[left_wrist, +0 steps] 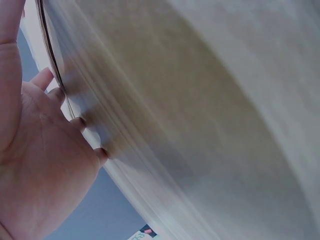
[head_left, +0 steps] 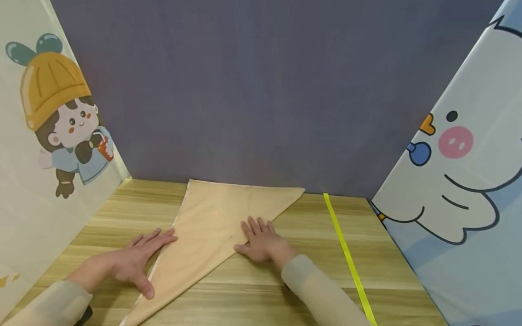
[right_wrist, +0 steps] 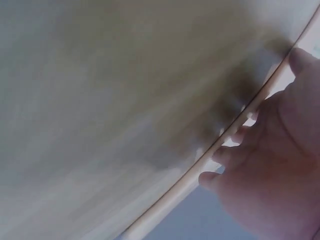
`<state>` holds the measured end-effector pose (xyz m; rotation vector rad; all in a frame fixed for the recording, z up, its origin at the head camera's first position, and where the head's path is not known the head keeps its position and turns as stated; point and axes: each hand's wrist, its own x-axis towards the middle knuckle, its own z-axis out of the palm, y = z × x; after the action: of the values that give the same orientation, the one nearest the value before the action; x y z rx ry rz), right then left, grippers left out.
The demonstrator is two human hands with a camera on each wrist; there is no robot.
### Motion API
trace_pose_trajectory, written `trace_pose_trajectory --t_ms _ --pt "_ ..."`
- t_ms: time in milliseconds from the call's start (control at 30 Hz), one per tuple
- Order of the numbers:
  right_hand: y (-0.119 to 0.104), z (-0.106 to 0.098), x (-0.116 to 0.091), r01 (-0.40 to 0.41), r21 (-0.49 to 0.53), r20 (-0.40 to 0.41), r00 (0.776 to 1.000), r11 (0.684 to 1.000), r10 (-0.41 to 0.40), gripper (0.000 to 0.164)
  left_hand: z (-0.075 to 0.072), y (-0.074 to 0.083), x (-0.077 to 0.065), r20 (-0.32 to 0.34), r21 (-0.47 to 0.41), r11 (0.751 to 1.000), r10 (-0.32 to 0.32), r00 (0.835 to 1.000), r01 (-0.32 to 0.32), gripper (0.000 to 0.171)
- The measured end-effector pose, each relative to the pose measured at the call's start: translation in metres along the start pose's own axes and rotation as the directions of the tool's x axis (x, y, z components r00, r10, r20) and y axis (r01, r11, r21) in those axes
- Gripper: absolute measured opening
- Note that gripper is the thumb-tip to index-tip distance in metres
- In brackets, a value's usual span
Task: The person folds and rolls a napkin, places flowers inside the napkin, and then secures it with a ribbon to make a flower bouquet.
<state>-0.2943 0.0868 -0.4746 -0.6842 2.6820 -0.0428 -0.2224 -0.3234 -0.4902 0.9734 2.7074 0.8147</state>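
A peach-coloured cloth point(head_left: 212, 222), folded into a triangle, lies flat on the wood-grain table. My left hand point(head_left: 132, 260) rests at its left edge, which shows a thin white border, with the fingers spread and the thumb on the cloth. Over the slanting right-hand fold lies my right hand point(head_left: 261, 240), its fingers stretched out on the fabric. In the left wrist view the fingertips of the left hand point(left_wrist: 50, 145) meet the cloth's edge. The right wrist view has the right hand point(right_wrist: 280, 150) along the folded edge point(right_wrist: 190, 177).
A yellow strip point(head_left: 346, 256) runs front to back on the table point(head_left: 310, 267), right of the cloth. Behind stands a dark grey-blue panel point(head_left: 253, 90). Cartoon-printed panels stand at the left point(head_left: 24, 226) and right point(head_left: 469, 194).
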Motion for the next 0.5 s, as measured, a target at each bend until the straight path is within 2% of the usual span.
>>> trace_pose_trajectory --t_ms 267,500 --pt "0.059 -0.009 0.012 -0.076 0.084 0.021 0.997 0.994 0.075 0.085 -0.001 0.004 -0.001 0.001 0.001 1.0 0.007 1.0 -0.007 0.132" --pt "0.098 -0.02 0.024 -0.108 0.182 0.022 0.994 0.977 0.106 0.087 -0.001 0.003 0.001 0.002 0.012 1.0 0.002 1.0 -0.002 0.134"
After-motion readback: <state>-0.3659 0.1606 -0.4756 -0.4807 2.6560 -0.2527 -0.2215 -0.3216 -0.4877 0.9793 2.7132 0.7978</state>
